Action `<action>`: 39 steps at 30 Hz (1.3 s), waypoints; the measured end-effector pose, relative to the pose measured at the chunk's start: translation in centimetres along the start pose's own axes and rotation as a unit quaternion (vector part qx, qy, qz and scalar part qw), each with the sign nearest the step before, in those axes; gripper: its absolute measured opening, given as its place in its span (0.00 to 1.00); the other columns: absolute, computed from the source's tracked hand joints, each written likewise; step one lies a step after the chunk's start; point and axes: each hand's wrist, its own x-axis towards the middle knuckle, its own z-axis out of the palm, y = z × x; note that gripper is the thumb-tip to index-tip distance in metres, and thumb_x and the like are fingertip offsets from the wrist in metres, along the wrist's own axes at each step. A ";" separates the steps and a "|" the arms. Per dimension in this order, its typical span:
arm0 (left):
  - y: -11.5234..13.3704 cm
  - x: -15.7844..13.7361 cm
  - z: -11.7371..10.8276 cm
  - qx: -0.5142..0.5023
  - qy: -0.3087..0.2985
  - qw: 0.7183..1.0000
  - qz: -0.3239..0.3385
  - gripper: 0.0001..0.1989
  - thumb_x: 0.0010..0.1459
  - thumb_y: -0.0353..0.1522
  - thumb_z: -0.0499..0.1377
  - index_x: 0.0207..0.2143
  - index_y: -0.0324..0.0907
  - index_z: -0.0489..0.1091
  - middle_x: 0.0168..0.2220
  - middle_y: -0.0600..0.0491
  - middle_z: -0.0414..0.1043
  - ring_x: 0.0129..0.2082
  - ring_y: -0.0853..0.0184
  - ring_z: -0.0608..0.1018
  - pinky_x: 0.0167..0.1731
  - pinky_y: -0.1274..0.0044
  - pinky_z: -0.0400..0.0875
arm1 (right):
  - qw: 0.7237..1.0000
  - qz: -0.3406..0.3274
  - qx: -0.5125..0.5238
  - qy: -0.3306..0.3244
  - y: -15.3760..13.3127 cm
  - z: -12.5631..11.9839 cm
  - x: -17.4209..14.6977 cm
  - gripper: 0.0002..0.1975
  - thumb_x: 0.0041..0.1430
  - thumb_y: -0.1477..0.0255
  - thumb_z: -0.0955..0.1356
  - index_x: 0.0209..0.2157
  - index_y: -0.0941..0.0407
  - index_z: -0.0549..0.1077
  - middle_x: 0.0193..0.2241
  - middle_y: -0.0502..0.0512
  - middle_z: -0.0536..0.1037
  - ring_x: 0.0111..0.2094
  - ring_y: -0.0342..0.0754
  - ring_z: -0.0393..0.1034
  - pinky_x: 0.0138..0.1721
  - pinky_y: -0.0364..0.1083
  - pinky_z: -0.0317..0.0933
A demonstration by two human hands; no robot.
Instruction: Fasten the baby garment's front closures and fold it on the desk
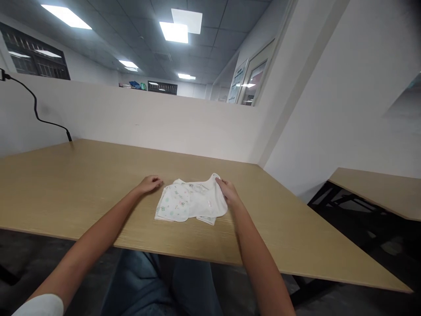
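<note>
White baby garment (200, 199): thin, limp cloth, rounded edges, small green-toned prints on its left panel; lies partly folded on the wood-toned table (98, 175). My right hand (229, 192) pinches its upper right corner between the fingers. My left hand (150, 184) curls loosely just beside it; finger gap, I cannot tell. Smooth white partition (158, 118) bars the far side; black cable (35, 103) hangs at left.

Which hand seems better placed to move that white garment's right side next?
Probably the right hand: it holds the white garment at its upper right, while the left hand is beside it, seemingly holding nothing.
</note>
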 end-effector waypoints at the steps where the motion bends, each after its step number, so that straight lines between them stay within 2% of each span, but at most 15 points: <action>1: -0.4 -0.1 -0.4 0.001 0.002 1.000 -0.003 0.21 0.53 0.48 0.58 0.33 0.40 0.76 0.31 0.49 0.77 0.32 0.64 0.75 0.33 0.75 0.67 | 0.997 0.021 0.065 -0.020 -1.0 0.7 -0.6 0.18 0.54 0.55 0.69 0.34 0.57 0.73 0.28 0.52 0.77 0.29 0.47 0.70 0.29 0.43 0.64; 3: -0.6 -0.3 -0.8 0.010 0.009 1.000 0.006 0.20 0.54 0.47 0.57 0.32 0.40 0.77 0.31 0.50 0.77 0.32 0.64 0.75 0.34 0.75 0.66 | 0.981 0.037 0.158 -0.103 -3.0 2.0 -1.9 0.17 0.56 0.58 0.70 0.39 0.57 0.74 0.34 0.55 0.79 0.32 0.47 0.73 0.33 0.43 0.68; 5: -0.3 -0.5 -0.8 0.033 0.010 0.999 0.019 0.18 0.54 0.46 0.57 0.31 0.40 0.77 0.31 0.50 0.78 0.32 0.64 0.75 0.33 0.75 0.65 | 0.940 0.076 0.207 -0.261 -4.7 2.8 -3.2 0.20 0.60 0.58 0.69 0.47 0.56 0.73 0.44 0.60 0.79 0.40 0.50 0.76 0.40 0.46 0.71; 7: 0.2 -0.7 -0.6 0.054 0.007 0.998 0.029 0.18 0.54 0.45 0.57 0.30 0.41 0.78 0.29 0.51 0.77 0.31 0.63 0.74 0.32 0.75 0.65 | 0.919 0.086 0.220 -0.316 -5.5 3.0 -3.9 0.20 0.62 0.59 0.69 0.51 0.56 0.72 0.50 0.63 0.77 0.44 0.52 0.77 0.43 0.48 0.72; 9: 0.7 -1.1 -0.4 0.063 0.007 0.997 0.035 0.17 0.54 0.45 0.58 0.29 0.41 0.78 0.28 0.52 0.77 0.30 0.63 0.74 0.31 0.76 0.65 | 0.933 0.077 0.207 -0.284 -5.4 2.3 -3.9 0.18 0.63 0.61 0.68 0.49 0.57 0.74 0.49 0.64 0.78 0.44 0.52 0.77 0.42 0.47 0.73; 11: 1.2 -1.4 -0.2 0.066 -0.005 0.997 0.042 0.17 0.54 0.45 0.59 0.30 0.41 0.78 0.29 0.52 0.78 0.31 0.63 0.75 0.31 0.76 0.65 | 0.961 0.060 0.175 -0.207 -4.4 1.1 -3.3 0.16 0.63 0.61 0.68 0.44 0.59 0.77 0.43 0.63 0.79 0.39 0.50 0.77 0.37 0.44 0.72; 13: 1.6 -1.7 -0.2 0.059 -0.039 0.996 0.050 0.18 0.54 0.46 0.60 0.31 0.41 0.78 0.31 0.51 0.78 0.32 0.63 0.75 0.32 0.77 0.65 | 0.983 0.045 0.122 -0.131 -3.1 -0.4 -2.5 0.15 0.61 0.62 0.68 0.41 0.59 0.78 0.39 0.62 0.80 0.33 0.46 0.75 0.31 0.42 0.69; 15: 2.1 -1.9 -0.3 0.042 -0.087 0.994 0.056 0.19 0.53 0.48 0.61 0.32 0.41 0.78 0.32 0.51 0.78 0.33 0.63 0.75 0.33 0.76 0.66 | 0.993 0.044 0.041 -0.098 -1.8 -1.7 -2.0 0.17 0.59 0.61 0.69 0.41 0.60 0.78 0.37 0.60 0.80 0.31 0.45 0.73 0.27 0.40 0.64; 17: 2.6 -2.1 -0.5 0.023 -0.136 0.989 0.058 0.20 0.53 0.49 0.62 0.32 0.41 0.78 0.33 0.50 0.78 0.34 0.62 0.76 0.35 0.76 0.66 | 0.993 0.034 -0.047 -0.105 -1.0 -2.3 -1.9 0.20 0.57 0.58 0.70 0.41 0.60 0.79 0.36 0.59 0.80 0.32 0.46 0.73 0.26 0.40 0.61; 20: 3.3 -2.3 -0.8 -0.001 -0.191 0.980 0.050 0.20 0.52 0.49 0.64 0.33 0.41 0.78 0.33 0.51 0.77 0.34 0.62 0.75 0.35 0.76 0.66 | 0.977 -0.007 -0.149 -0.152 -0.3 -2.2 -2.3 0.22 0.54 0.56 0.71 0.39 0.60 0.80 0.37 0.58 0.81 0.36 0.48 0.72 0.33 0.42 0.62; 26: 3.8 -2.5 -0.7 0.003 -0.220 0.975 0.044 0.16 0.47 0.46 0.66 0.24 0.42 0.73 0.23 0.55 0.69 0.26 0.66 0.69 0.28 0.77 0.61 | 0.953 -0.064 -0.179 -0.237 0.1 -1.9 -2.6 0.30 0.44 0.64 0.76 0.51 0.57 0.77 0.39 0.54 0.78 0.39 0.48 0.69 0.40 0.43 0.61; 29: 3.6 -2.4 -0.1 0.023 -0.194 0.978 0.070 0.14 0.50 0.42 0.63 0.22 0.42 0.70 0.21 0.57 0.65 0.24 0.68 0.66 0.27 0.78 0.58 | 0.944 -0.092 -0.217 -0.233 0.7 -1.9 -2.3 0.29 0.42 0.71 0.74 0.51 0.56 0.77 0.34 0.50 0.75 0.35 0.46 0.66 0.37 0.43 0.60; 32: 3.3 -2.2 0.5 0.014 -0.149 0.987 0.067 0.14 0.52 0.42 0.61 0.23 0.41 0.70 0.23 0.57 0.67 0.25 0.67 0.67 0.26 0.78 0.58 | 0.950 -0.082 -0.241 -0.179 1.6 -1.8 -1.8 0.29 0.44 0.74 0.70 0.52 0.57 0.76 0.28 0.48 0.72 0.30 0.45 0.64 0.33 0.42 0.58; 36: 2.4 -1.6 0.7 -0.006 -0.017 0.999 0.044 0.14 0.54 0.44 0.57 0.28 0.42 0.67 0.27 0.56 0.69 0.28 0.66 0.69 0.28 0.78 0.61 | 0.967 -0.039 -0.240 -0.082 2.6 -2.0 -0.9 0.29 0.46 0.74 0.67 0.54 0.58 0.75 0.27 0.49 0.73 0.27 0.45 0.63 0.29 0.42 0.57; 39: 1.4 -1.0 0.5 -0.020 0.047 0.999 0.016 0.14 0.54 0.44 0.56 0.33 0.42 0.67 0.28 0.55 0.71 0.29 0.65 0.71 0.29 0.77 0.63 | 0.965 -0.034 -0.260 -0.018 3.2 -2.7 -0.3 0.29 0.47 0.76 0.65 0.53 0.58 0.74 0.30 0.52 0.75 0.27 0.45 0.66 0.31 0.42 0.59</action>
